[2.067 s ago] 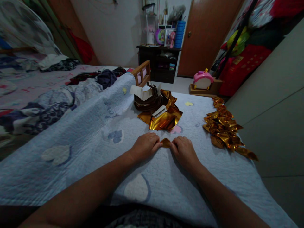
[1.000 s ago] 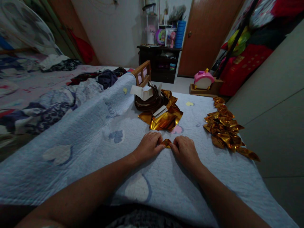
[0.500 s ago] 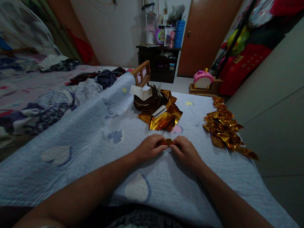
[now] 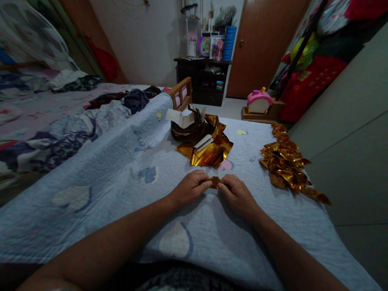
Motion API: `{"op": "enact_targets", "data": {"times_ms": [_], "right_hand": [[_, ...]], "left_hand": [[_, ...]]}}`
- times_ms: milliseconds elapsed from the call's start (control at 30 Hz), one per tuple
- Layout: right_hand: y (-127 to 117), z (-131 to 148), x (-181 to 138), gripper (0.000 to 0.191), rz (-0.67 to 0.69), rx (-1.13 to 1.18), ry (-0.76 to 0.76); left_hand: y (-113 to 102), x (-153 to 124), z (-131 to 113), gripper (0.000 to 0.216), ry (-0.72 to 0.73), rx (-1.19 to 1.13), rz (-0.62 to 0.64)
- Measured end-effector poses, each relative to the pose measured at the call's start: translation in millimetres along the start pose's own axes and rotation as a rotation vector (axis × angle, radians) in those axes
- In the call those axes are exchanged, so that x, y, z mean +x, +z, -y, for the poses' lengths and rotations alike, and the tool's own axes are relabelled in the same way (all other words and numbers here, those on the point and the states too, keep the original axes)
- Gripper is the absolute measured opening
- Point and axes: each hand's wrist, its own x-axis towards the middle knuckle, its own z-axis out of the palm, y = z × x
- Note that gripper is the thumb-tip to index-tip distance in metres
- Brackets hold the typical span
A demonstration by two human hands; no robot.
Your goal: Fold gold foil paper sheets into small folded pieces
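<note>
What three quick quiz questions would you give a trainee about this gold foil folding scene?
1. True or false: the left hand and right hand both pinch the small gold foil piece.
2. The pile of folded gold pieces lies: A left of the hands, B right of them, C on the floor.
3. Fill in: the loose gold sheets lie ___ the hands, on the quilt.
Key: 1 true; 2 B; 3 beyond.

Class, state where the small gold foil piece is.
Head view, centre: the gold foil piece is pinched between the left hand and right hand, over the blue quilt.
</note>
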Motion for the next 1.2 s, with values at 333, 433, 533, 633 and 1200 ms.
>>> {"op": "enact_targets", "data": {"times_ms": [333, 433, 533, 633, 1200], "right_hand": [[1.9, -3.1, -0.6, 0.029, 0.014, -0.167, 0.055], [2.7, -2.2, -0.1, 0.032, 0.028, -0.287, 0.069], [4.5, 0.2, 0.7, 0.031, 0.030, -0.399, 0.092], [6.8, 3.0, 1.3, 0.029, 0.020, -0.487, 0.114], [9.2, 8.5, 0.2, 0.019, -0.032, -0.608, 0.126]], "left_hand": [[2.6, 0.4, -1.2, 0.022, -0.102, -0.156, -0.002], [2.1, -0.1, -4.0, 0.022, -0.123, -0.073, -0.029], [3.9, -1.1, -5.9, 0.019, -0.143, 0.002, -0.064], [6.5, -1.8, -6.9, 0.028, -0.147, 0.089, -0.094], [16.7, -4.3, -1.5, 0.018, -0.097, 0.689, -0.009]]}}
